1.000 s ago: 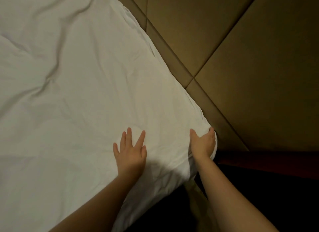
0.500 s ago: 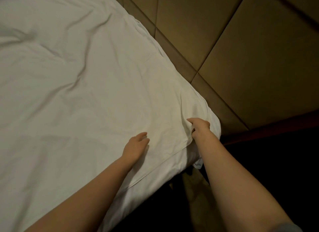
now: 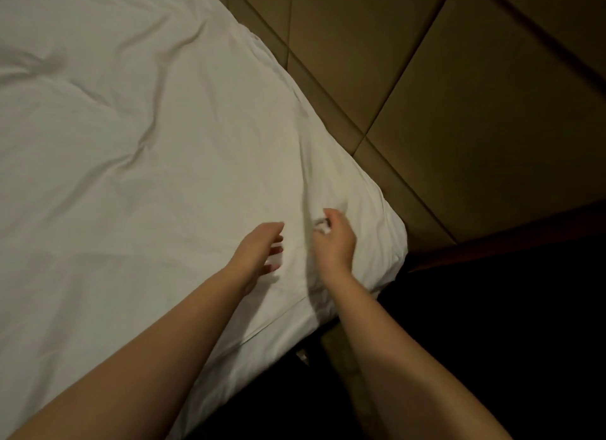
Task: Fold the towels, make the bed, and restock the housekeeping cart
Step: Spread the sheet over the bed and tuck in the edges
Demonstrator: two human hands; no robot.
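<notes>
The sheet (image 3: 131,144) filled the frame's left, and its corner ended centre right beside the wall (image 3: 459,95). Our right hand (image 3: 334,243) pinched a fold there, with our left hand (image 3: 259,252) spread wide beside it. Lower right was too dark to read.

Dim, warm-lit corner with a padded wall

Tan padded wall panels (image 3: 475,112) fill the upper right, divided by dark seams that run on the slant. Below them lies 1 dark reddish wooden strip (image 3: 511,231). Under that the floor area (image 3: 492,325) is lost in deep shadow, apart from 1 small beige patch (image 3: 333,348) near the bottom.
</notes>
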